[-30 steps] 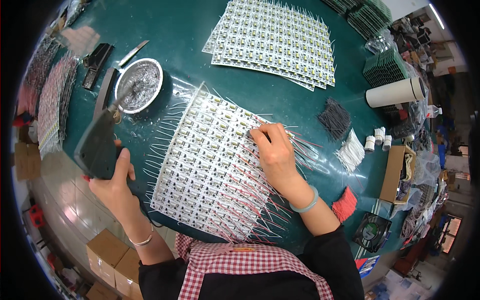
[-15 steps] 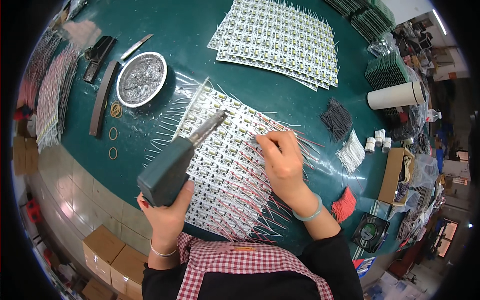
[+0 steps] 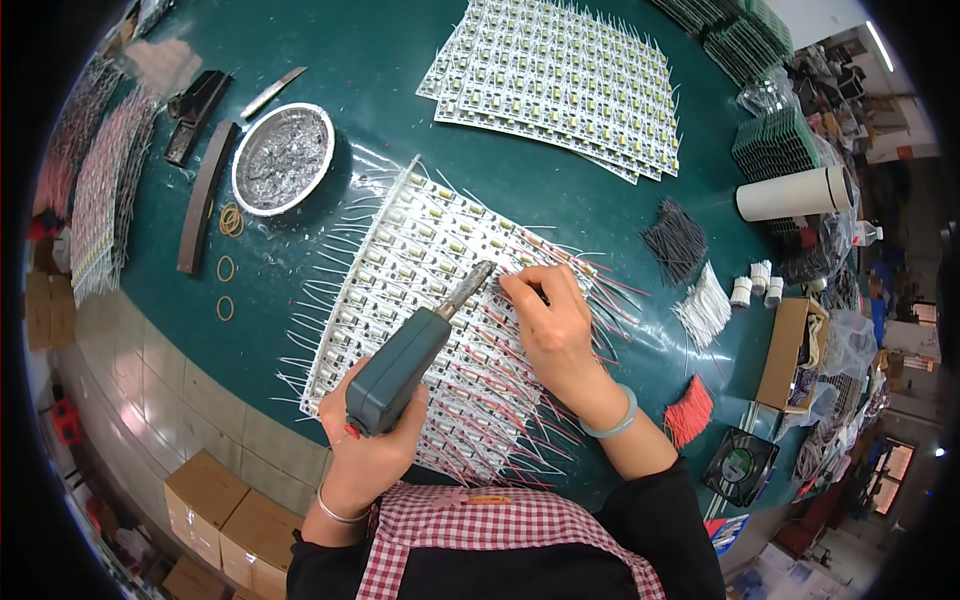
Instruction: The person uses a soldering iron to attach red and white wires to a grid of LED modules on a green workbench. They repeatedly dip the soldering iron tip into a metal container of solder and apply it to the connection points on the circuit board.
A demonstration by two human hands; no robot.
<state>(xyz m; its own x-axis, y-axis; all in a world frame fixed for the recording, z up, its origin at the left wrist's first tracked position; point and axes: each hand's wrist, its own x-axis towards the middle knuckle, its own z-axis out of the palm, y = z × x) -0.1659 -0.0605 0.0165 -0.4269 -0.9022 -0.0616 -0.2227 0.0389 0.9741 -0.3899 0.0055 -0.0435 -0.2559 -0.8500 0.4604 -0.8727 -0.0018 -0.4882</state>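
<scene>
My left hand (image 3: 372,458) is wrapped round the handle of a dark green soldering gun (image 3: 400,368). Its metal tip points up and right, close to the fingertips of my right hand (image 3: 556,325). Those fingers are pinched together over a panel of white circuit boards (image 3: 372,272); what they hold is too small to make out. Small yellow parts sit in rows across the panel. White wires stick out along its left edge, and red and white wires fan out on its right side. The soldering gun and my hands cover part of the panel.
More white panels (image 3: 560,85) lie stacked at the back. A round bowl (image 3: 325,180) of shiny scraps stands left, near rubber bands (image 3: 226,268) and a brown bar (image 3: 205,205). On the right are black wires (image 3: 673,240), white wires (image 3: 704,308), red wires (image 3: 688,412) and a fan (image 3: 741,465).
The soldering gun in my left hand has moved right, bringing its tip near my right fingertips. My right hand has shifted slightly left and stays pinched.
</scene>
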